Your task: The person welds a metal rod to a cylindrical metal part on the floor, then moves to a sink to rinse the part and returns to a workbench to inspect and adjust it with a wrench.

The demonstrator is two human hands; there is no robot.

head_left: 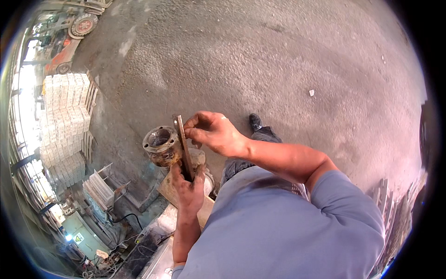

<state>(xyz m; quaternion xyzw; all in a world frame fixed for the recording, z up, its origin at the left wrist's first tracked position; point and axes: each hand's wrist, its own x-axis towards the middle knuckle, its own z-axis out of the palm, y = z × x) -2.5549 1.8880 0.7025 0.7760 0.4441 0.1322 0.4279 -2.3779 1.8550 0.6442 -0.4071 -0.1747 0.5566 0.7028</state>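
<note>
My left hand (189, 193) is wrapped around the lower end of a flat, rusty metal bar (184, 151) that stands nearly upright. Against the bar's left side is a round, greasy metal flanged cylinder (165, 156), with a wide bore and several small holes in its top rim. Whether bar and cylinder are joined, I cannot tell. From the right, my right hand (214, 134) reaches the bar's upper part with thumb and fingers curled together. Its fingertips are at the bar's edge, and anything small pinched between them is hidden.
White stacked blocks (65, 123) on pallets stand at the left, with a red forklift (62, 56) beyond. Below them are a pale green cabinet (86, 235) and loose cables. A wooden board (169, 188) lies under my hands. Concrete floor (260, 60) stretches ahead; metal racks (390, 204) stand right.
</note>
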